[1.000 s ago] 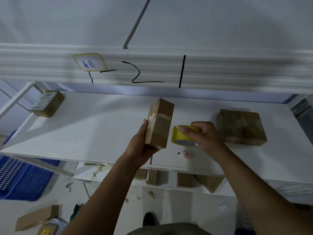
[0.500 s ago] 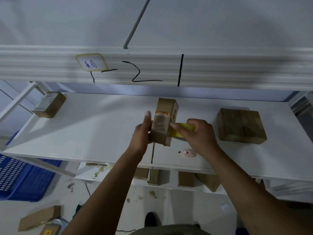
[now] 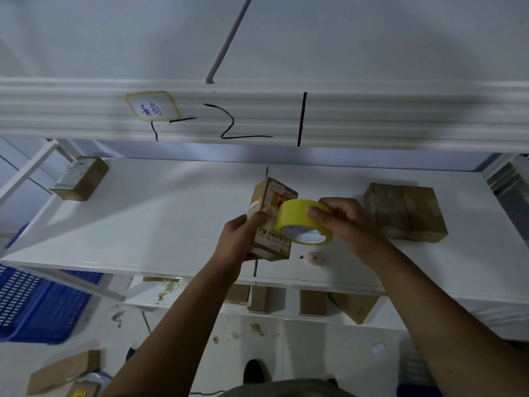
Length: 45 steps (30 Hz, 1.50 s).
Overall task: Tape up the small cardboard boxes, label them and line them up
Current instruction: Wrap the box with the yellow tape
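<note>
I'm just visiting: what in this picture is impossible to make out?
Head view:
- Label on the held cardboard box: partly covered by the yellow tape roll and left hand; print too small.
- Boxes on the lower shelf: tops cut off by the white shelf edge.
- Small pink object: too small to identify.
- Handwritten tag: blurred.

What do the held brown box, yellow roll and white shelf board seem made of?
Small brown rectangular box: matte cardboard, judging by its dull brown faces; a printed paper label is stuck on.
Yellow ring-shaped tape roll: plastic tape, going by its sheen, probably on a white card core.
White flat shelf board: smooth painted metal or laminate; unclear which.
</note>
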Available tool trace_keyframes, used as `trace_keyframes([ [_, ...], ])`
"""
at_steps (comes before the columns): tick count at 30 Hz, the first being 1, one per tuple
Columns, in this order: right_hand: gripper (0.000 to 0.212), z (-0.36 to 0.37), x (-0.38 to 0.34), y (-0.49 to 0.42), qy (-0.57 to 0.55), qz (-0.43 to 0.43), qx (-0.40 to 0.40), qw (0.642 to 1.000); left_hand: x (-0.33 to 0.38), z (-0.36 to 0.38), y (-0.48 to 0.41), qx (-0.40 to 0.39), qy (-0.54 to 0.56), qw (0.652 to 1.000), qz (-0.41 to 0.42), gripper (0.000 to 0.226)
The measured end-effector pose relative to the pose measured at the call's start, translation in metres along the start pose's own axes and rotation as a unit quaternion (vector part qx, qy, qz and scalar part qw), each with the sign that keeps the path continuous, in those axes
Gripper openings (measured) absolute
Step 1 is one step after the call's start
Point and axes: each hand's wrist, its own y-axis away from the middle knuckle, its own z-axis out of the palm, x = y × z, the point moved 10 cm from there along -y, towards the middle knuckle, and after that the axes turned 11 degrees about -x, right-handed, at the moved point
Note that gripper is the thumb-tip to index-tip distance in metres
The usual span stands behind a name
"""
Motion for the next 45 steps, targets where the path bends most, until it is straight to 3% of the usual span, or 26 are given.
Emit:
trace_keyframes([
  [5, 0.062, -0.022, 0.013, 0.002, 0.179, 0.06, 0.04, 0.981, 0.01, -0.005, 0.007, -0.028, 0.044, 0.999, 0.008, 0.043],
  [16, 0.079, 0.003, 0.034, -0.01, 0.09, 0.162, -0.07, 0.98, 0.003, 0.021, 0.012, -0.136, 0.215, 0.967, 0.0, 0.052],
  [19, 0.071, 0.003, 0.031, -0.012, 0.095, 0.15, -0.032, 0.984, -0.001, 0.026, 0.011, -0.15, 0.242, 0.958, -0.012, 0.056],
  [21, 0.078, 0.003, 0.03, -0.013, 0.081, 0.135, 0.002, 0.988, -0.007, 0.025, 0.007, -0.136, 0.211, 0.968, -0.021, 0.058],
  [23, 0.087, 0.0, 0.031, -0.012, 0.093, 0.127, 0.034, 0.987, -0.007, 0.013, -0.001, -0.08, 0.085, 0.993, 0.002, 0.057],
  [25, 0.082, 0.0, 0.032, -0.011, 0.144, 0.131, 0.053, 0.979, 0.005, 0.002, -0.004, -0.018, -0.046, 0.998, 0.039, 0.055],
  [29, 0.064, 0.004, 0.027, -0.011, 0.163, 0.13, 0.06, 0.976, 0.016, 0.018, -0.008, -0.066, -0.109, 0.991, 0.027, 0.049],
  [34, 0.043, 0.001, 0.018, -0.001, -0.088, 0.116, 0.027, 0.989, 0.021, 0.008, -0.013, -0.083, 0.019, 0.996, 0.025, 0.047],
  [35, 0.051, -0.001, 0.015, 0.002, -0.107, 0.096, 0.029, 0.989, 0.021, 0.006, -0.012, -0.08, 0.052, 0.995, 0.023, 0.045],
  [37, 0.079, -0.003, 0.006, 0.004, -0.076, 0.048, 0.021, 0.996, 0.018, 0.007, -0.011, -0.083, 0.118, 0.989, 0.019, 0.045],
  [39, 0.076, -0.005, 0.004, 0.001, 0.017, 0.027, 0.012, 0.999, 0.015, 0.007, -0.01, -0.094, 0.191, 0.977, 0.022, 0.054],
  [42, 0.071, -0.024, 0.016, -0.003, 0.172, 0.057, 0.064, 0.981, 0.014, 0.016, -0.006, -0.131, 0.256, 0.957, 0.028, 0.056],
  [45, 0.078, -0.02, 0.029, -0.005, 0.163, 0.088, 0.059, 0.981, 0.01, 0.047, 0.001, -0.189, 0.289, 0.938, 0.014, 0.067],
])
